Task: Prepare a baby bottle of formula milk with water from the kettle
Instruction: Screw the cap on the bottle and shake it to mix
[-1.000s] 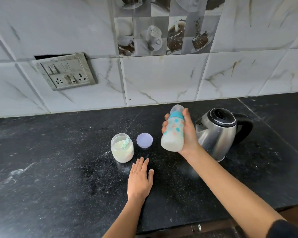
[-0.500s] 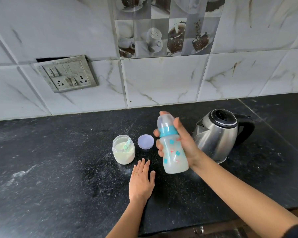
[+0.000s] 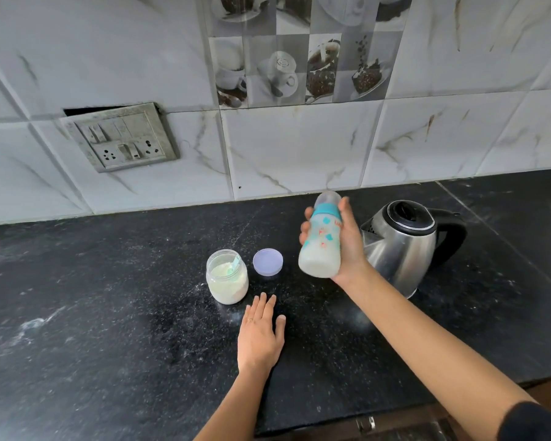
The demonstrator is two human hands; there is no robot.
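Observation:
My right hand grips a baby bottle with a teal collar and clear cap, held above the counter and tilted, milky liquid inside. Just right of it stands a steel kettle with a black lid and handle. My left hand lies flat on the black counter, fingers apart, holding nothing. An open jar of white formula powder with a scoop inside stands just beyond my left hand, and its lilac lid lies beside it.
A switch and socket plate hangs on the tiled wall at the back left. The counter's front edge runs below my forearms. White powder specks dust the counter around the jar.
The bottle has gone down and back up in my right hand, its tilt changing each time. My left hand stays flat on the counter.

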